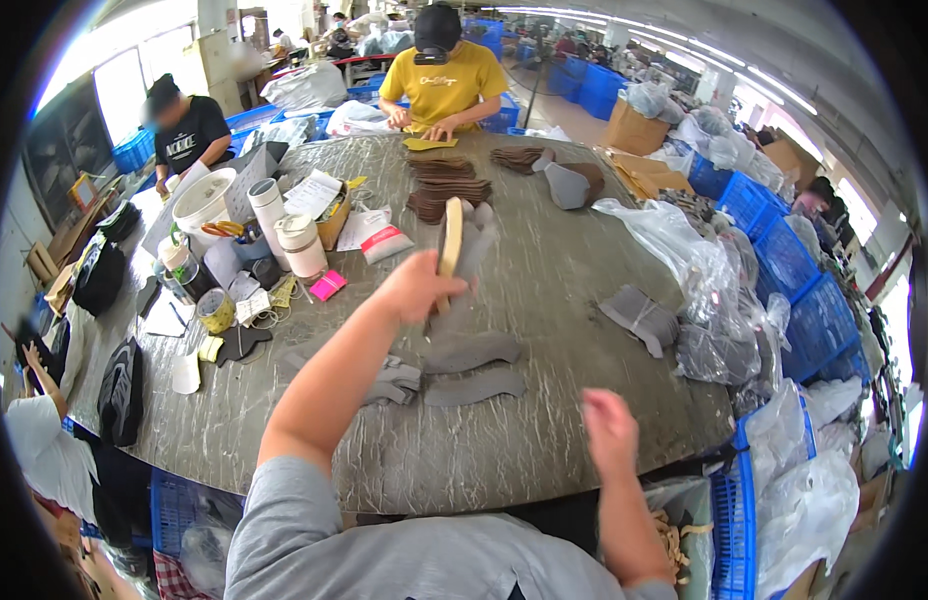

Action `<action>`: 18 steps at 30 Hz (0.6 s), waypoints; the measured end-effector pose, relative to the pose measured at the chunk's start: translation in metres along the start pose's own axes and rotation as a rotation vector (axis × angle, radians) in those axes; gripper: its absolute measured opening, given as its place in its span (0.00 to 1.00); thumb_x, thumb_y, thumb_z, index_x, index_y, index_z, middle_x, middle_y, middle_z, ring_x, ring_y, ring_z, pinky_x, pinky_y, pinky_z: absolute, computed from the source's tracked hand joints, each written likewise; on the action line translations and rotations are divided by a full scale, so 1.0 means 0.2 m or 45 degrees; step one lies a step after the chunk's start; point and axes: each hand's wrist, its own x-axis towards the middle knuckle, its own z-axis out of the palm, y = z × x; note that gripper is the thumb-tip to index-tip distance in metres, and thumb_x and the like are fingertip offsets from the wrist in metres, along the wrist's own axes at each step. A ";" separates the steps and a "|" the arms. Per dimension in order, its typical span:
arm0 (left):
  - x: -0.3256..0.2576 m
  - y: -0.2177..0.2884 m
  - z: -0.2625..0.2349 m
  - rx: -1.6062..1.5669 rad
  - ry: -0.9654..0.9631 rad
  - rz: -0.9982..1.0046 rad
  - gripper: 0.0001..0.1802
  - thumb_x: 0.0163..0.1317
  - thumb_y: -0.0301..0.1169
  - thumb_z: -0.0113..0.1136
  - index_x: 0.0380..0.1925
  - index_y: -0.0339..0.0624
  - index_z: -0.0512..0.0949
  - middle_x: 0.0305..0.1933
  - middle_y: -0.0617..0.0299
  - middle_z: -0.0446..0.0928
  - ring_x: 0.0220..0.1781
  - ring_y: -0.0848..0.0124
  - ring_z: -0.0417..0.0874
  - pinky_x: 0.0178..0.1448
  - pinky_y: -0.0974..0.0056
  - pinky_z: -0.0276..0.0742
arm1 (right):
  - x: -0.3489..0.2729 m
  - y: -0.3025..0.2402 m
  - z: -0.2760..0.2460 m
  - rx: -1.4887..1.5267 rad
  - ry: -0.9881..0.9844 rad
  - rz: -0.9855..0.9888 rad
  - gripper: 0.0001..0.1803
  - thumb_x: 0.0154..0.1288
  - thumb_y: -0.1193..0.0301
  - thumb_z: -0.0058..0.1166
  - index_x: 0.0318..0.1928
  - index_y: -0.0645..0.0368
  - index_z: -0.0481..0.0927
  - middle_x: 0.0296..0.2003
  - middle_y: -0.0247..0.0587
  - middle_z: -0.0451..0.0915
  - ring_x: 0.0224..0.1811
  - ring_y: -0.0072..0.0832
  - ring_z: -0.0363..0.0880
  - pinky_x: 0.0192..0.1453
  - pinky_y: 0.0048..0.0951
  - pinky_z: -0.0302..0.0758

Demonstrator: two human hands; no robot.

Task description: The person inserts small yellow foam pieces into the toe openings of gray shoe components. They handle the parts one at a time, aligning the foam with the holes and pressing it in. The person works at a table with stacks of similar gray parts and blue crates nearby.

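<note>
Left hand [416, 287] up over the table [574, 300], clamped on a tan insole board [451, 245] with a grey fabric piece [476, 238] against it; right hand [609, 428] free.

I see the left fingers wrapped round the lower end of the board, which stands nearly upright, the grey piece lying along its right side and lifted with it. Right hand sits low near the table's near edge, holding nothing; fingers look loosely curled, touching nothing I can make out. Directly under the left hand, flat grey sole-shaped pieces [472, 368] lie on the table, a folded grey bundle [394, 380] just left of them. Another grey piece [639, 317] lies well to the right, beside clear plastic bags [699, 270]. Far side: stacks of brown insoles [449, 185], and a person in a yellow shirt [442, 85] working there.
</note>
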 end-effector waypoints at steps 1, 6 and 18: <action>-0.06 -0.04 0.08 -0.316 -0.159 0.038 0.17 0.57 0.18 0.61 0.48 0.29 0.75 0.39 0.53 0.82 0.41 0.62 0.85 0.48 0.60 0.81 | 0.04 -0.05 0.15 0.455 -0.094 0.127 0.17 0.67 0.76 0.56 0.56 0.62 0.78 0.50 0.40 0.81 0.53 0.29 0.79 0.61 0.32 0.74; -0.43 -0.22 0.49 -0.311 -0.459 -0.144 0.12 0.59 0.25 0.69 0.41 0.34 0.78 0.32 0.66 0.80 0.33 0.76 0.81 0.32 0.68 0.76 | 0.07 -0.20 0.45 1.378 -0.478 0.431 0.20 0.70 0.72 0.57 0.60 0.61 0.74 0.52 0.42 0.80 0.54 0.31 0.79 0.59 0.33 0.77; -0.82 -0.49 0.78 0.386 0.229 0.304 0.11 0.63 0.31 0.67 0.35 0.32 0.82 0.35 0.57 0.81 0.35 0.77 0.78 0.38 0.68 0.76 | -0.31 -0.04 0.45 1.525 -0.385 0.603 0.18 0.74 0.66 0.53 0.58 0.62 0.73 0.55 0.45 0.79 0.55 0.36 0.78 0.62 0.43 0.75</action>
